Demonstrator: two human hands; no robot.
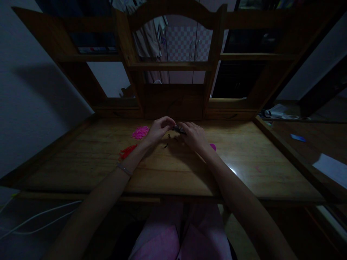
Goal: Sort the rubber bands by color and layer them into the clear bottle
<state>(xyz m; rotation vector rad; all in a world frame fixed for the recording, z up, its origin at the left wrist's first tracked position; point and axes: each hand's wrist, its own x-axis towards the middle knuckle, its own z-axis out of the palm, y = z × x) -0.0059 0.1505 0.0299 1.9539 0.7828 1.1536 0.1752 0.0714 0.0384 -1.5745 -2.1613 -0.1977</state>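
Both my hands meet over the far middle of a wooden desk. My left hand has its fingers curled in a pinch on a small dark object. My right hand closes on the same object from the other side. I cannot make out what the object is in the dim light. A few tiny dark bits lie on the desk just below my hands. A thin bracelet circles my left wrist.
A pink heap of small pieces and a red heap lie left of my hands. A magenta round thing peeks out by my right wrist. A wooden hutch with shelves rises behind. White cables hang at lower left.
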